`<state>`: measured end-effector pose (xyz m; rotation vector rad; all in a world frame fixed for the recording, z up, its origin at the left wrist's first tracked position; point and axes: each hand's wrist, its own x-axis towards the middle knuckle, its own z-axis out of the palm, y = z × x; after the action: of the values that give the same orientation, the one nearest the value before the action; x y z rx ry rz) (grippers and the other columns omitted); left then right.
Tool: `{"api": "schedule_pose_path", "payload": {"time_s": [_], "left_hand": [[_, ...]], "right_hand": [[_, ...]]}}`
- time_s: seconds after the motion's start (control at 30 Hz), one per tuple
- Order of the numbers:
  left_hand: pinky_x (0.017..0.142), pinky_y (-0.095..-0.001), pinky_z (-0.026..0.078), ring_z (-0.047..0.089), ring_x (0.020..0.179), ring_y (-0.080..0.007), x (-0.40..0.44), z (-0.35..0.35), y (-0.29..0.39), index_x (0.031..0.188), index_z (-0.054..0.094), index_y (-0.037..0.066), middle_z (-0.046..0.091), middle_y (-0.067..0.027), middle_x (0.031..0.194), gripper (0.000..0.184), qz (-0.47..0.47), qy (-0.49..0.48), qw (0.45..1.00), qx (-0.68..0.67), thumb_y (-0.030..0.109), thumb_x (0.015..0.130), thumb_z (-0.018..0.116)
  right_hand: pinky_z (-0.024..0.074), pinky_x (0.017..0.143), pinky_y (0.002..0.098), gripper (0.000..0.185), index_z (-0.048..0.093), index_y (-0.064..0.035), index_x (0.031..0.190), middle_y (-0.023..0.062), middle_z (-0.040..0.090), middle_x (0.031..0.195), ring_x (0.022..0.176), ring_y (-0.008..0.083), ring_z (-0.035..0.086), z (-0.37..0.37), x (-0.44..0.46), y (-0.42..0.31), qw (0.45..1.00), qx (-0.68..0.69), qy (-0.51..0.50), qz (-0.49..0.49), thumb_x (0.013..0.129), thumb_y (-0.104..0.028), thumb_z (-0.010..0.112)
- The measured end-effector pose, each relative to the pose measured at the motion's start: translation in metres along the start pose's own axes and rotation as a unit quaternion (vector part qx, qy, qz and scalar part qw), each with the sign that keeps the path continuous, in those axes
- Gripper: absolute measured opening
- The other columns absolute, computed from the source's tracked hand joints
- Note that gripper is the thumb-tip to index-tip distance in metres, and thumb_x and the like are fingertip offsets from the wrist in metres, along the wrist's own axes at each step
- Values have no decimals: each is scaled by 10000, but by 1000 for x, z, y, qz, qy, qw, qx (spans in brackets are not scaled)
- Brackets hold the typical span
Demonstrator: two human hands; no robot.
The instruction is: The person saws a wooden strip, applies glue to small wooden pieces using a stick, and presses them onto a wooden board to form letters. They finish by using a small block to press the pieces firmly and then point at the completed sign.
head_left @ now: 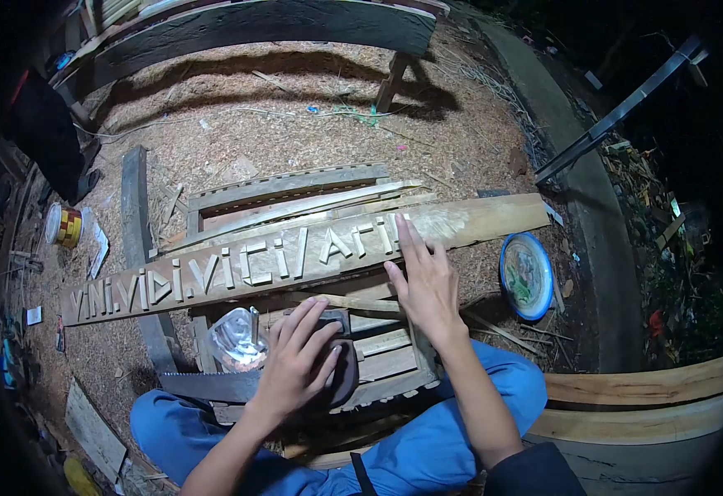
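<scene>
A long wooden board (494,217) lies slanted across slats in front of me, with raised wooden letters (221,271) along it. My right hand (429,285) rests at the last letters, fingers spread, fingertips on the board. Below the board, my left hand (299,355) hovers with fingers apart over a dark rounded object (343,372), which it partly hides. Beside that hand are a clear plastic container (237,339) and a saw blade (204,384). Whether my left palm touches anything is hidden.
A blue-rimmed round dish (527,277) stands right of the board. A patterned tin (64,226) sits at the left, near a person's dark-clothed leg (51,136). A heavy wooden bench (270,37) spans the top. Planks (651,387) lie at the lower right.
</scene>
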<state>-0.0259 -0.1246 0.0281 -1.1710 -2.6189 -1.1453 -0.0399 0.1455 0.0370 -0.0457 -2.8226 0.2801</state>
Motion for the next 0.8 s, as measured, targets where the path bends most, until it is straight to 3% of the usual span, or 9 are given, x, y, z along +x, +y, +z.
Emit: {"api": "schedule_pose_path", "payload": {"time_s": [0.17, 0.47, 0.8], "left_hand": [[1158, -499, 343, 424, 1488, -344, 0, 4, -1, 1295, 659, 67, 503, -165, 1569, 400, 0, -7, 1000, 12, 174, 919, 748], [1165, -503, 342, 422, 1490, -354, 1, 3, -1, 1280, 668, 73, 508, -170, 1563, 388, -10, -12, 1000, 1, 175, 917, 756], [1171, -505, 361, 428, 1483, -377, 1, 2, -1, 1264, 666, 61, 500, -157, 1574, 388, -11, -10, 1000, -2, 123, 897, 774]], "right_hand": [[595, 923, 499, 753, 294, -183, 1666, 137, 486, 1588, 1232, 411, 549, 5, -1, -3, 998, -61, 3, -5, 1013, -331, 639], [647, 782, 470, 767, 280, -217, 1670, 168, 466, 1560, 1217, 410, 549, 4, 0, -8, 996, -84, -2, 3, 1007, -339, 646], [648, 793, 476, 785, 276, -196, 1669, 168, 452, 1564, 1239, 422, 541, 8, 0, -12, 996, -89, 2, 13, 999, -351, 655]]}}
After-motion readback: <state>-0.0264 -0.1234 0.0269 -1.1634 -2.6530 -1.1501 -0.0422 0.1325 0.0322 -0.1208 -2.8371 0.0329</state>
